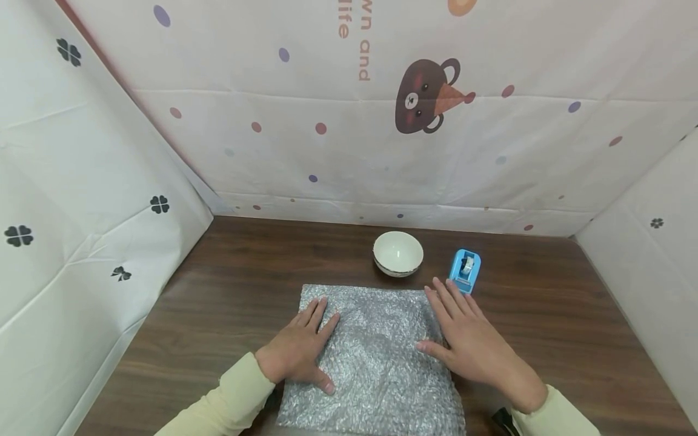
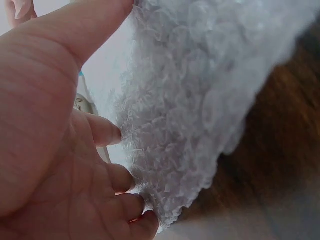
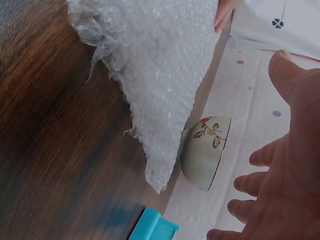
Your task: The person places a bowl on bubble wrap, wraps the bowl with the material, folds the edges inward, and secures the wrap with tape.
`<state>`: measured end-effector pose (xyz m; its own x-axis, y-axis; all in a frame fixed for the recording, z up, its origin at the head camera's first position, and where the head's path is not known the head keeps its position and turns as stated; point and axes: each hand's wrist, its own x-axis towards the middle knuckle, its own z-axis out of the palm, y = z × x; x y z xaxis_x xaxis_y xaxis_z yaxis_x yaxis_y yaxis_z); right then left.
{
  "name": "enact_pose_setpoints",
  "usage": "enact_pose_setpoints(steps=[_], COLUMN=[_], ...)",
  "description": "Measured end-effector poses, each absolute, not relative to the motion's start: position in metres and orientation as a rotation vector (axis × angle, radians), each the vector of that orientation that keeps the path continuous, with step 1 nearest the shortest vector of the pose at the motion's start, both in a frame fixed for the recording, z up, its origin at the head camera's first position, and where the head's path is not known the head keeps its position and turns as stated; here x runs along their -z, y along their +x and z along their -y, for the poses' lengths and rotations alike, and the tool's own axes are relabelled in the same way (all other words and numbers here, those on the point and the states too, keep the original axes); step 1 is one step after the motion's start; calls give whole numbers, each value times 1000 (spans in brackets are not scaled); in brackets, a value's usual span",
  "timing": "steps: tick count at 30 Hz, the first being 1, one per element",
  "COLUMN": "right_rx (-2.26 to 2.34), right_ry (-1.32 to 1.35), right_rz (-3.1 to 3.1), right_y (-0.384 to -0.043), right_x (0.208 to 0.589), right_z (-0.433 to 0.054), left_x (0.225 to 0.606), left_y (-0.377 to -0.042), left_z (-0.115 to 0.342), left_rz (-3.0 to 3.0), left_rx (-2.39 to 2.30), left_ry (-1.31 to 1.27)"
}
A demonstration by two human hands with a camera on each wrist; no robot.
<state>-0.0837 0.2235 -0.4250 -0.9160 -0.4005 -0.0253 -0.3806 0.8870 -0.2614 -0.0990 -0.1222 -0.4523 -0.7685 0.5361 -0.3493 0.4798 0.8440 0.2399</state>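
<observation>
A sheet of bubble wrap (image 1: 376,363) lies spread on the dark wooden table. My left hand (image 1: 299,348) rests on its left part, fingers spread and thumb pointing inward. In the left wrist view the fingertips of the left hand (image 2: 40,150) touch the wrap. Over the right edge of the sheet is my right hand (image 1: 477,345), fingers straight. The right wrist view shows that hand (image 3: 295,165) apart from the wrap, holding nothing. Just beyond the sheet stands a white bowl (image 1: 398,253), its outside painted with a leafy sprig (image 3: 210,132).
A blue tape dispenser (image 1: 465,270) with a roll in it stands right of the bowl, close to the right fingertips. Behind the table hangs a white cloth (image 1: 349,157) with dots and a bear print. Clover-printed cloth (image 1: 87,181) closes off the left side.
</observation>
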Motion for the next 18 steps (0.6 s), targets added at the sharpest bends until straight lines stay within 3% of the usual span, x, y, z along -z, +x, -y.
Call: enact_pose_setpoints(steps=[18], right_rx=[363], right_ry=[-649], right_rz=[-2983], right_y=[-100], right_x=[425], right_z=[-220], left_x=[453], left_y=[-100], left_z=[122], left_rz=[-2615], left_rx=[-166], left_ry=[763])
